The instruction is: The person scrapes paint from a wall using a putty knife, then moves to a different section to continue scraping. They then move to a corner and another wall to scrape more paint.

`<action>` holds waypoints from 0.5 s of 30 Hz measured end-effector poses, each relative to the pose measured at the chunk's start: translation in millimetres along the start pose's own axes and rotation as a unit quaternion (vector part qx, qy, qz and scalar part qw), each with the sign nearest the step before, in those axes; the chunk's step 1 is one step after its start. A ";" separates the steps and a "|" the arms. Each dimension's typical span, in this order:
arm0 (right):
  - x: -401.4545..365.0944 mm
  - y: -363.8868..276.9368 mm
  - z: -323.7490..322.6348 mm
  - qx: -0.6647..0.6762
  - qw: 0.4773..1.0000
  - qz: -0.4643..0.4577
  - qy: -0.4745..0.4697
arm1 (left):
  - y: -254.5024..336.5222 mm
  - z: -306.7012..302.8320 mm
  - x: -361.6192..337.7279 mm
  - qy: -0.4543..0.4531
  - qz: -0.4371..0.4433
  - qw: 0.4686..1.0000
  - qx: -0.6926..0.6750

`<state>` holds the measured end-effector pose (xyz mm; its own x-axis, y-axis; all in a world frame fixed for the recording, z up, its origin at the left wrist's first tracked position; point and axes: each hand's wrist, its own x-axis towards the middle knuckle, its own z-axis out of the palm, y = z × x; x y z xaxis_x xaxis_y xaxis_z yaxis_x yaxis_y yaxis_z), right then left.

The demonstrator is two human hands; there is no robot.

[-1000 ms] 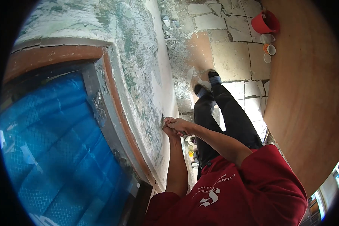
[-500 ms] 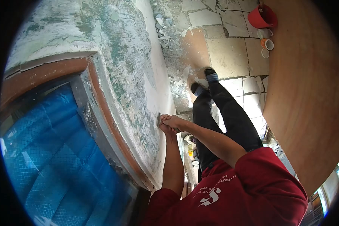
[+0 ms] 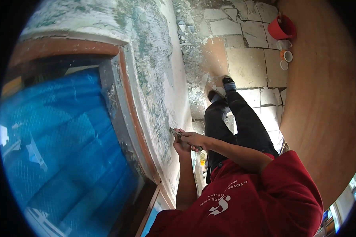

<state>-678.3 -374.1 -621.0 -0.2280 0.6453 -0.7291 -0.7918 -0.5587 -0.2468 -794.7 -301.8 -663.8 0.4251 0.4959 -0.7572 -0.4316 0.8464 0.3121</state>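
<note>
Both hands are closed around a scraper [image 3: 173, 132] with a thin flat blade. Its tip is against the patchy wall [image 3: 158, 87], where worn white and green paint shows. My left hand [image 3: 180, 145] wraps the tool close to the blade, next to the wall. From the right, my right hand [image 3: 194, 139] grips the handle, partly over the left hand. The dark handle end [image 3: 197, 148] sticks out below the right hand. Fingers cover most of the handle.
A brown-framed window [image 3: 136, 130] with blue sheeting [image 3: 67, 130] lies left. Paint flakes and rubble [image 3: 188, 35] line the wall's foot on the cracked tile floor [image 3: 245, 65]. A red bucket [image 3: 281, 28] and small tubs [image 3: 286, 56] stand beside a curved wooden panel [image 3: 324, 98].
The view has shifted, moving the window, wall and floor rightward in frame. Both hands with the scraper sit slightly lower and to the right, and more of the blade and handle shows.
</note>
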 end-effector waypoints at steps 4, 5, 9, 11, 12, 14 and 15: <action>-2.8 1.0 13.7 0.005 1.000 -0.012 0.009 | 5.9 -17.2 10.3 -0.095 -0.056 0.987 -0.118; -1.3 0.1 14.6 -0.005 1.000 -0.015 0.016 | 5.7 -16.4 13.6 -0.086 -0.057 0.986 -0.134; 11.7 2.3 9.9 -0.037 0.999 -0.035 0.010 | 3.8 -24.7 28.2 -0.094 -0.067 0.973 -0.200; 9.1 1.3 7.7 -0.039 0.998 -0.056 0.016 | 1.7 -28.6 34.0 -0.085 -0.060 0.971 -0.217; 4.5 -1.2 7.7 -0.039 0.997 -0.066 0.020 | 0.0 -24.0 33.5 -0.063 -0.051 0.973 -0.216; 2.4 -11.2 5.4 -0.054 0.998 -0.025 0.025 | -4.0 -15.8 31.8 -0.051 -0.040 0.973 -0.222; 3.1 -14.4 5.4 -0.060 0.998 -0.005 0.026 | -4.9 -15.6 32.1 -0.061 -0.040 0.971 -0.228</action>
<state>-670.6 -361.3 -616.3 -0.1885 0.6244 -0.7581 -0.7189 -0.6136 -0.3267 -791.3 -293.0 -698.5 0.5505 0.4750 -0.6865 -0.6889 0.7230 -0.0520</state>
